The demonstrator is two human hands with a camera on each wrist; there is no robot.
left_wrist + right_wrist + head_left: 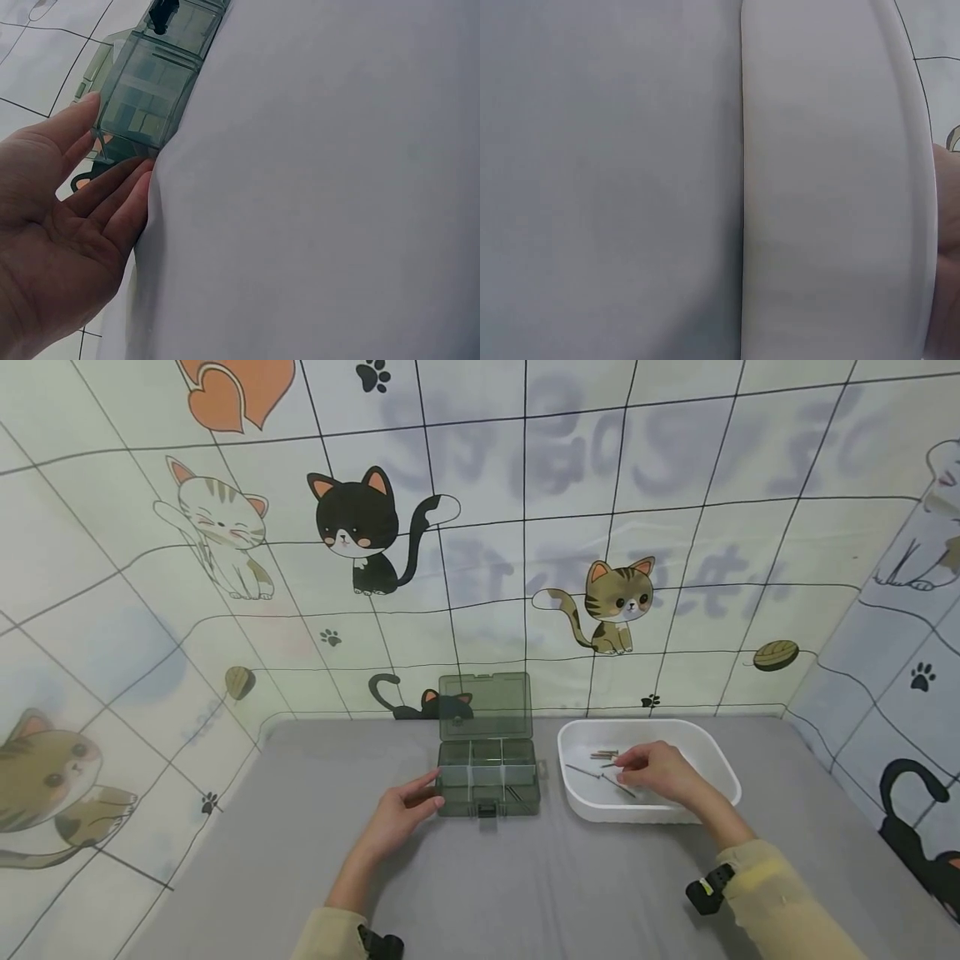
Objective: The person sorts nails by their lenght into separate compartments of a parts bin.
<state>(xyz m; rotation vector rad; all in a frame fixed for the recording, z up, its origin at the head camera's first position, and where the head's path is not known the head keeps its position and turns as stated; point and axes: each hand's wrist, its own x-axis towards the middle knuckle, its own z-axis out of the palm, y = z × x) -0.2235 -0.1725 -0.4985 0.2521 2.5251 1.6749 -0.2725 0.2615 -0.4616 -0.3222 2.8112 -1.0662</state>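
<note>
A green see-through compartment box [488, 777] stands on the grey cloth with its lid [484, 706] raised. My left hand [401, 817] rests against the box's left side, its fingers fairly straight; in the left wrist view its fingertips [142, 169] touch the box's end wall. Thin dark nails [514, 794] lie in the front right compartment. My right hand [660, 771] is over the white tray [720, 772], thumb and fingers curled together, pinching what looks like a thin nail [608, 766]. Several more nails [618, 787] lie loose in the tray. In the right wrist view the tray wall hides most of that hand.
Grey cloth [300, 793] covers the table. Behind it hangs a white sheet [480, 635] with a grid and printed cats, close behind the raised lid. The tray stands right of the box, with a narrow gap between them.
</note>
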